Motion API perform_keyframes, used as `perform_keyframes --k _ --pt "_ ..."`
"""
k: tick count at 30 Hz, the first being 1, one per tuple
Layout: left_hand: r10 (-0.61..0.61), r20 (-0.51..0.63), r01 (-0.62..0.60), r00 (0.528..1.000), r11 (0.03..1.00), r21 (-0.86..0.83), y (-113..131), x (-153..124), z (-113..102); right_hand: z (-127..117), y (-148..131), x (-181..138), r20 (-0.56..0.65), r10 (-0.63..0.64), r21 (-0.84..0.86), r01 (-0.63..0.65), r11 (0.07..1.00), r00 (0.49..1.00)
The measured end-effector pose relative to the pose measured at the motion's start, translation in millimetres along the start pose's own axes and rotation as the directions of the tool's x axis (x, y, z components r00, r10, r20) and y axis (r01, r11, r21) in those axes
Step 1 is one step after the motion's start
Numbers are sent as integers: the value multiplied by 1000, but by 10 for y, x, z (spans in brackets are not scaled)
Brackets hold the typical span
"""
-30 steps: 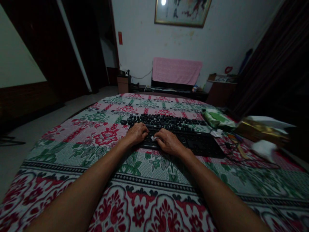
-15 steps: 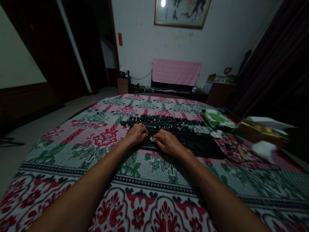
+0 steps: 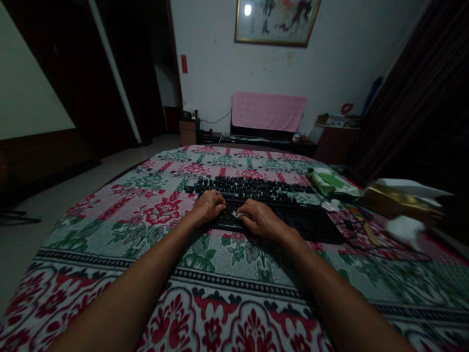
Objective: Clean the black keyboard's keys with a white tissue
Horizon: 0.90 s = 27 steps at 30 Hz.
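A black keyboard [image 3: 293, 215] lies on a table under a floral cloth [image 3: 154, 215]. A row of loose black keycaps [image 3: 252, 186] sits just beyond it. My left hand [image 3: 208, 206] rests with curled fingers on the keyboard's left end. My right hand [image 3: 258, 218] is beside it on the keys, fingers pinched on a small white wad [image 3: 237, 214], perhaps a tissue or wipe.
A green and white packet [image 3: 330, 181] lies right of the keycaps. A gold box [image 3: 399, 205], white tissue [image 3: 401, 229] and cables [image 3: 359, 230] are at the right. A pink-covered unit [image 3: 269, 111] stands at the far wall.
My right hand has shifted slightly right along the keys with the white wad. The view tilted down a little. My left hand stays at the keyboard's left end.
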<state>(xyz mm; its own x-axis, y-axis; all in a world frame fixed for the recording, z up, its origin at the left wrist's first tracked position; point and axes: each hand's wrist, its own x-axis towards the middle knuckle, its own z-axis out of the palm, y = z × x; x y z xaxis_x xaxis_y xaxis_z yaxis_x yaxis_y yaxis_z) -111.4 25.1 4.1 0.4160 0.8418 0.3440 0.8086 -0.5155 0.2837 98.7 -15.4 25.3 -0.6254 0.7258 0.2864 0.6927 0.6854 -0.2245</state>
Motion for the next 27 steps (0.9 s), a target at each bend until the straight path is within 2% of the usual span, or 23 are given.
perform_keyframes --k 4,11,15,18,23,27 --pt "-11 -13 11 1000 1000 3 -15 0 15 25 -56 20 28 -54 10 54 998 998" --pt "-5 7 5 1000 1000 10 -38 15 12 -33 -24 -2 52 -1 -14 2 1000 999" --pt "11 21 -11 1000 1000 20 -45 27 5 11 -70 32 -7 -65 10 65 998 998" --pt "28 26 -29 999 999 15 -48 29 6 57 -153 69 15 -111 -18 111 994 994" --pt "20 9 -20 1000 1000 1 -44 21 3 33 -165 68 73 -57 -58 61 996 996" --pt "17 16 -16 1000 1000 -10 -55 21 13 8 -54 42 -2 12 -7 -12 1000 1000"
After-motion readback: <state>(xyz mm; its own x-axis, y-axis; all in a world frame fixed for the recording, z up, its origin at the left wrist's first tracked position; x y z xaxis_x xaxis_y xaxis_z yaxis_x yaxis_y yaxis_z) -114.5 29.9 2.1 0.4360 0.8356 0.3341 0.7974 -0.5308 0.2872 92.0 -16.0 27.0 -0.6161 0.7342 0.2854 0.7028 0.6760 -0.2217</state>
